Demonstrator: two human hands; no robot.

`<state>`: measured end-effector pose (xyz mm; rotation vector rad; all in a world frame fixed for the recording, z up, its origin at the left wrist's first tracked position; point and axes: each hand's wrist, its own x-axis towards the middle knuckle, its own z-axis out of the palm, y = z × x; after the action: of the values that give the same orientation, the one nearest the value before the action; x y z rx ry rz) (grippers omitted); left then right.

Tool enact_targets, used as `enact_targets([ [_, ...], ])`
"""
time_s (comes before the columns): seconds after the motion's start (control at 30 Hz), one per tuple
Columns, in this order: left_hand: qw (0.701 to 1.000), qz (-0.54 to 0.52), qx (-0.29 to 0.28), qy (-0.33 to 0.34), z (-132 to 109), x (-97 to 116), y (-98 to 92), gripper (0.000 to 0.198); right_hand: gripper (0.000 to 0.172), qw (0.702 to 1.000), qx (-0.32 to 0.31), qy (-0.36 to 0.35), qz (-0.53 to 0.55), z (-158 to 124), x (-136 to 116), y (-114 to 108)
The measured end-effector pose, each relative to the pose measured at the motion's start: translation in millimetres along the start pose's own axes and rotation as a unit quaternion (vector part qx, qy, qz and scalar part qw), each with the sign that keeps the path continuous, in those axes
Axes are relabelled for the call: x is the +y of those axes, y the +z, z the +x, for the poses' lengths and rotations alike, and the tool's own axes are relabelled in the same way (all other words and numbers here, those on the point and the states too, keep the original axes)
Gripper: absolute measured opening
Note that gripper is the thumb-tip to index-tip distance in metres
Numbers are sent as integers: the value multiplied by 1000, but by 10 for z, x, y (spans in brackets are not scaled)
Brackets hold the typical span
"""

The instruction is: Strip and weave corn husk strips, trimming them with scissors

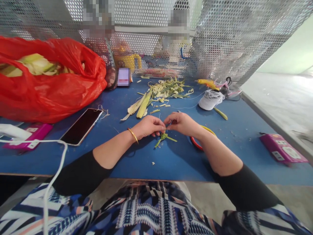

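Observation:
Fingertip to fingertip, both hands meet over the middle of the blue table. My left hand (150, 126), below a gold bangle (133, 135), pinches at the top of a small knotted piece of green husk strips (163, 137). Its loose ends stick out below the fingers. My right hand (180, 124) is closed at the same spot; what lies between its fingertips is too small to make out. Partly under my right wrist are scissors with red and yellow handles (196, 143).
Husk scraps (168, 88) and longer husk leaves (144, 104) lie ahead. White thread (210, 99) is at the right back. At left are a red plastic bag (83, 86) of husks and a phone (81, 125); a purple packet (281, 148) lies right. A perforated metal screen (156, 19) borders the back.

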<state>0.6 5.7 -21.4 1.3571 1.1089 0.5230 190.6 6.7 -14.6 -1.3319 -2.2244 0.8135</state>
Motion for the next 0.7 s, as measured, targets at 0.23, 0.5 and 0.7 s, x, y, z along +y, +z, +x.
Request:
enact_targets([
  [0.23,1000,-26,-5,-6,15,-9,-27,13,21,1000,-22,-7,-18,5,17,-8],
  [0.5,999,-33,1,-2,21,-10,-37,20,11,1000,4,20,-6,41,57,58],
  [0.7,998,-53,18,-10,1,15,-15,14,10,997,35,-17,-61,22,21,39],
])
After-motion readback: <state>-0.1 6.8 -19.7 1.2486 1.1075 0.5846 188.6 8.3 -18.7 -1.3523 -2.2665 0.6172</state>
